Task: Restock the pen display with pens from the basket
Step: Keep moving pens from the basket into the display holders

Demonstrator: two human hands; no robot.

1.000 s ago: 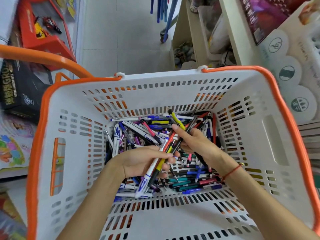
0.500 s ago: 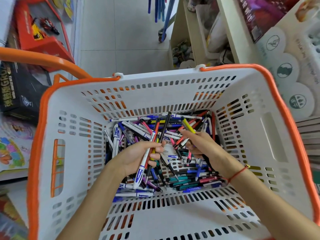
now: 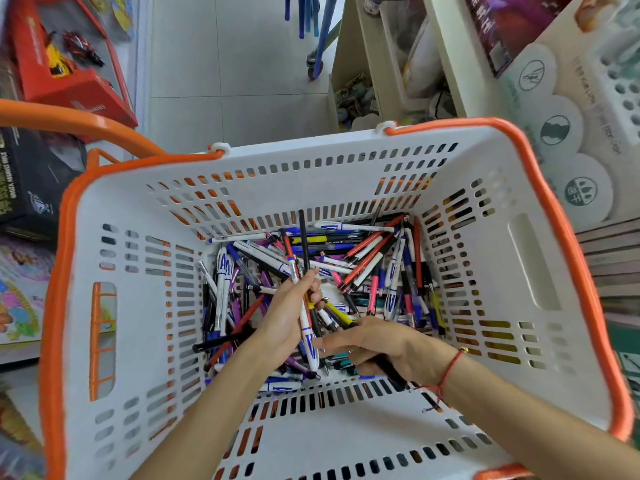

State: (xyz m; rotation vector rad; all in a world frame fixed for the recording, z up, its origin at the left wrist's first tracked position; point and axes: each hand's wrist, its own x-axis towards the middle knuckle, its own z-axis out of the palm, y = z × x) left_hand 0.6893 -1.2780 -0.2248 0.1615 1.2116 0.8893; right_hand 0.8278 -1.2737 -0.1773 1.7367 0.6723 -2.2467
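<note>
Currently the left hand (image 3: pixel 287 317) grips a bundle of pens (image 3: pixel 304 289) above the basket (image 3: pixel 138 209) floor; the right hand (image 3: pixel 384 344) closes around a dark pen beside it. Pens are light, rigid and smooth, likely slippery: grasp mid-barrel.

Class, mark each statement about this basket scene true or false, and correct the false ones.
1. The left hand grips a bunch of pens. True.
2. The basket has a blue rim. False: its rim is orange.
3. The right hand is down among the loose pens. True.
4. The basket holds no pens. False: many pens lie across its bottom.
5. The right wrist wears a red string bracelet. True.
</note>
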